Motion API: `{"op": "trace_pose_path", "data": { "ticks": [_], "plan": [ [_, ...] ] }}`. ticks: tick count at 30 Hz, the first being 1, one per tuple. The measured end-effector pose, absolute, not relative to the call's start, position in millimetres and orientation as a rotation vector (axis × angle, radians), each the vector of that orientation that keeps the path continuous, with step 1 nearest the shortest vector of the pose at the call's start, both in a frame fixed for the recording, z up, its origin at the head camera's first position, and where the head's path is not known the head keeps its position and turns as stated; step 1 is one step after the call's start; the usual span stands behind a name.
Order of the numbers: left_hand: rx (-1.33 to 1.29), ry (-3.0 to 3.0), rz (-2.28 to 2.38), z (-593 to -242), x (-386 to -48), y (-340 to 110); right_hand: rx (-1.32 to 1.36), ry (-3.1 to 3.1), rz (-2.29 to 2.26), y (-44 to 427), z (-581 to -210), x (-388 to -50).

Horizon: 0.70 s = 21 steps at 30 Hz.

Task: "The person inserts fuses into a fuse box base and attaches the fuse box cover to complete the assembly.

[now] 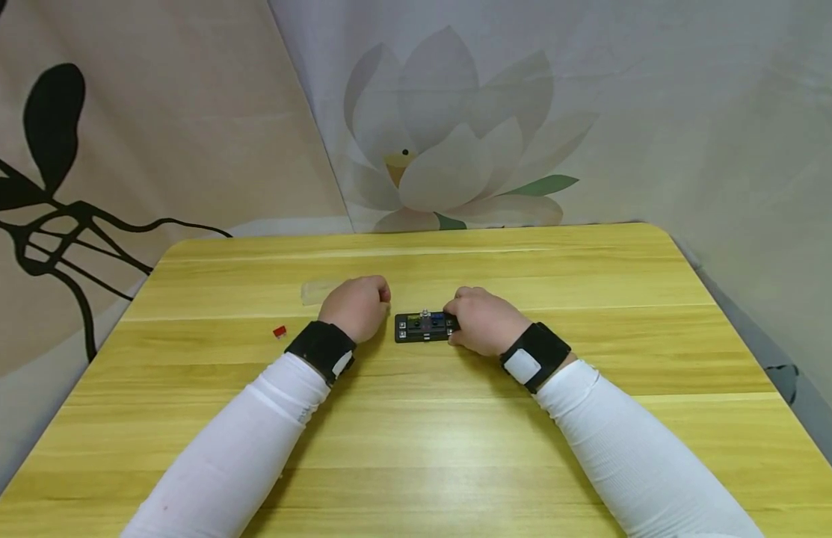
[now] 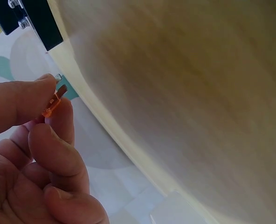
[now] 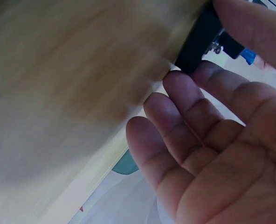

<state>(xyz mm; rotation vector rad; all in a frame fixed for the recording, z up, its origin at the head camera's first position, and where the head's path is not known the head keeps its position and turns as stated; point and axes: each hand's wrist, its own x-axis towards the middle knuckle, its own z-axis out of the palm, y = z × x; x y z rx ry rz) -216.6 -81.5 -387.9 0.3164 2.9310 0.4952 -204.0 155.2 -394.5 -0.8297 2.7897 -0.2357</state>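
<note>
A black rectangular block with metal terminals (image 1: 416, 334) lies flat on the table, its right end held by my right hand (image 1: 486, 323) between thumb and index finger. In the right wrist view the other fingers of that hand (image 3: 208, 140) are spread beside the block (image 3: 198, 44). Left of the block, apart from it, is my left hand (image 1: 355, 308). The left wrist view shows that hand (image 2: 40, 149) pinching a small orange piece with metal prongs (image 2: 51, 106) between thumb and index finger, near one end of the block (image 2: 40, 23).
A small red piece (image 1: 279, 331) lies on the wooden table (image 1: 429, 448) left of my left wrist. Behind my left hand is a flat clear plastic piece (image 1: 316, 291), partly covered. A curtain with a printed flower (image 1: 456, 149) hangs beyond the far edge.
</note>
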Motion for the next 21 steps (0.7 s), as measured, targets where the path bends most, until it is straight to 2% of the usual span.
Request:
{"op": "trace_pose_path", "data": {
  "ticks": [21],
  "plan": [
    [0.355,2.931,0.505,-385.6,-206.3,-77.8,-0.814,2.79,-0.255,155.4,-395.0,-203.7]
  ]
}}
